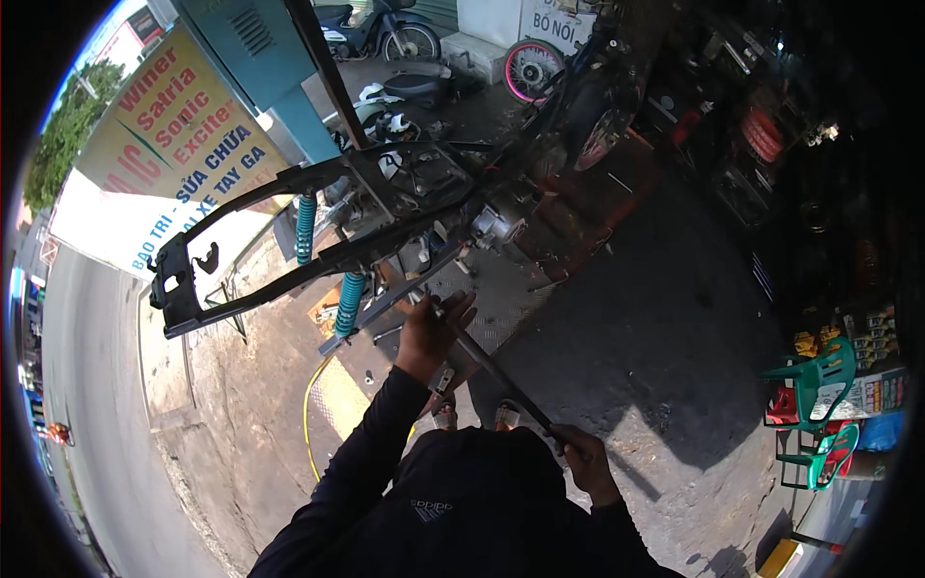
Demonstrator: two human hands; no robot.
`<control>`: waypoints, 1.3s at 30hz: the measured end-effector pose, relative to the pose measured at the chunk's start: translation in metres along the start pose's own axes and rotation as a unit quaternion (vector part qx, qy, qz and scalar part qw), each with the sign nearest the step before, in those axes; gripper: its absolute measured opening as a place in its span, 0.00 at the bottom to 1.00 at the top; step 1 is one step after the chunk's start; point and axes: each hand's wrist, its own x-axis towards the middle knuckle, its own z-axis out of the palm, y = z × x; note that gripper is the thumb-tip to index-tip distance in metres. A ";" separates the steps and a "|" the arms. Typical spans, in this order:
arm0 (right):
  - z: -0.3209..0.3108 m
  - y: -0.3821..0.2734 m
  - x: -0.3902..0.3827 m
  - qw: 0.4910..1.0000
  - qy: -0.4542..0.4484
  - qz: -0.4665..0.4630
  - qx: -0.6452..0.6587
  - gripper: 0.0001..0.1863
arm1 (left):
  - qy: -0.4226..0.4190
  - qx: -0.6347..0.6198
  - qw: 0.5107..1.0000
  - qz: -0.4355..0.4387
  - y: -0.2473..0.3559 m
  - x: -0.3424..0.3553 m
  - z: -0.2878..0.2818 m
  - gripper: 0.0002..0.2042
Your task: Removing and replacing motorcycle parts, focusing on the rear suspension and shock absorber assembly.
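A long dark metal bar (499,373) slants from the motorcycle's rear arm down to the right. At its upper end my left hand (429,337) is closed around it, close beside the grey swingarm (393,297). My right hand (586,464) grips the bar's lower end. What the bar's upper tip sits on is hidden by my left hand. Above stands a stripped motorcycle with a bare black frame (332,255). Two turquoise shock springs (350,304) (305,229) hang under its rear, and a silver engine part (491,225) sits farther forward.
Under the motorcycle lies a metal tread plate (472,313). A yellow hose (307,424) curves along the ground at left. Green plastic chairs (819,385) stand at right, and a large sign board (169,144) leans at the far left. Other motorbikes (385,34) are parked behind.
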 end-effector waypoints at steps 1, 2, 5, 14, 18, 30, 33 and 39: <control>0.001 -0.005 0.003 1.000 -0.005 -0.007 -0.004 0.20 | 0.010 0.041 0.999 0.029 0.005 -0.007 0.010 0.12; 0.001 -0.009 0.010 1.000 0.007 0.007 -0.004 0.19 | 0.018 0.081 0.995 0.057 0.010 -0.012 0.020 0.13; 0.008 -0.014 0.024 0.996 0.030 0.039 0.075 0.18 | -0.031 0.153 0.977 0.148 0.023 -0.018 0.019 0.12; 0.058 -0.034 0.044 0.928 0.091 -0.198 -0.301 0.20 | 0.044 0.104 0.987 0.112 0.043 -0.012 0.012 0.10; 0.060 -0.036 0.046 0.992 0.076 -0.047 -0.086 0.19 | -0.036 0.067 0.993 0.095 0.055 -0.001 0.005 0.09; 0.075 -0.018 0.043 0.973 0.078 -0.116 -0.185 0.15 | -0.027 0.062 0.994 0.088 0.058 -0.018 0.009 0.08; 0.073 -0.024 0.037 0.986 0.089 -0.058 -0.126 0.16 | -0.016 0.058 0.996 0.063 0.054 -0.010 0.001 0.07; 0.079 -0.012 0.045 0.996 0.071 0.045 0.016 0.15 | 0.014 0.088 0.993 0.076 0.062 -0.011 0.006 0.06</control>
